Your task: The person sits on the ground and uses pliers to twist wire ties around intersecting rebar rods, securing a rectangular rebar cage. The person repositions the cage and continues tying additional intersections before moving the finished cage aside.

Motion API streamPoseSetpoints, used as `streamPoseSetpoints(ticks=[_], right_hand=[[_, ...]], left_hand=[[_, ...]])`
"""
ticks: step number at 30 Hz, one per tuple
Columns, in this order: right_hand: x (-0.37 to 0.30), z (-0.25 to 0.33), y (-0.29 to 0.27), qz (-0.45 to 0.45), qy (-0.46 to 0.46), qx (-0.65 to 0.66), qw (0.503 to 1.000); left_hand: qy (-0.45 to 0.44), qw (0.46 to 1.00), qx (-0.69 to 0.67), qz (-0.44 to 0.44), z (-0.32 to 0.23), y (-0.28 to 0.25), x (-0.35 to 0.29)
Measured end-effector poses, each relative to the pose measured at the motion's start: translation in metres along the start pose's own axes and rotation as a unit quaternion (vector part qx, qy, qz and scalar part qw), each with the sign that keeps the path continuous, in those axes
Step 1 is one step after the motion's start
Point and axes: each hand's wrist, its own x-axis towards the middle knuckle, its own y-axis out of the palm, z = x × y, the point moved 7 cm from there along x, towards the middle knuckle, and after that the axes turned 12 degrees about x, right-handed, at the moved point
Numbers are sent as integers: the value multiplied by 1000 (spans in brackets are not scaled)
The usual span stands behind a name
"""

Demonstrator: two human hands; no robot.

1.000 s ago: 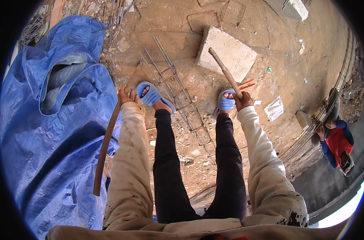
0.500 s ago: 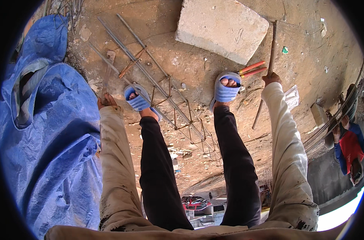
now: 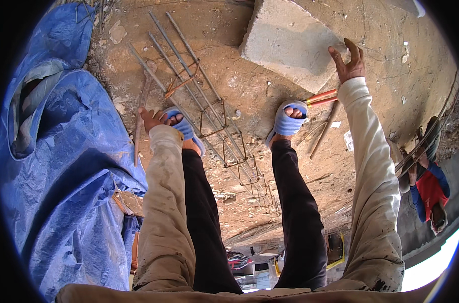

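My right hand (image 3: 350,64) is raised with its fingers spread and nothing in them, beside the corner of a pale concrete block (image 3: 295,45). Below it a brown rod (image 3: 324,130) lies on the ground, its upper part hidden behind my hand and sleeve. Two red-orange handles of a tool (image 3: 321,98) stick out between my right sandal and that wrist. My left hand (image 3: 154,119) is open, fingers apart, next to a rusty flat bar (image 3: 143,93) on the dirt. Between my feet runs a rebar cage (image 3: 217,118) of long steel bars tied with square stirrups.
A crumpled blue tarp (image 3: 83,166) covers the left side. My feet, in blue sandals (image 3: 288,118), stand on either side of the cage. At the far right, another person in a red and blue top (image 3: 434,187) is near some long thin bars (image 3: 426,141).
Both hands have let go: the right of the brown rod, the left of the rusty bar. My right hand has moved up, my left up and rightward. The view has shifted slightly.
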Motion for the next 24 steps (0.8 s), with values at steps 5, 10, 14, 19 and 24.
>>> streamPoseSetpoints(ticks=[5, 10, 14, 19, 24], right_hand=[[61, 49, 44, 38, 92, -26, 995], [11, -10, 20, -154, 467, -12, 870], [7, -4, 41, -109, 478, 311, 814], [25, 46, 52, -70, 377, 230, 894], [16, 144, 150, 157, 247, 33, 956]], left_hand=[[218, 888, 377, -146, -17, 80, -131], [93, 909, 391, -108, -12, 103, -136], [216, 886, 387, -136, -21, 82, -140], [289, 923, 227, -112, -14, 15, -186], [249, 918, 273, -145, -21, -14, -222]])
